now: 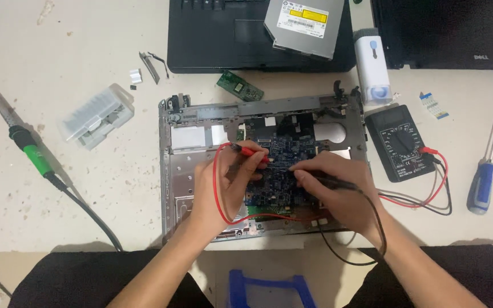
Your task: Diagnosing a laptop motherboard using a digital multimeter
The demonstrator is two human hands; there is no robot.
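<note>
An opened laptop base (178, 154) lies in front of me with a blue circuit board (283, 151) exposed in its middle. My left hand (223, 182) grips a red test probe (249, 152), its tip resting on the board's left side. My right hand (338, 191) grips a black test probe (326, 181), its tip touching the board near the centre. Red and black leads run from the probes to a black multimeter (400, 142) lying to the right of the base.
A green-handled soldering iron (27, 145) lies at left, near a clear plastic box (95, 116). A blue screwdriver (483, 177) lies at right. Behind are two black laptops (212, 40), a grey optical drive (303, 25), a white device (372, 65) and a small green board (239, 85).
</note>
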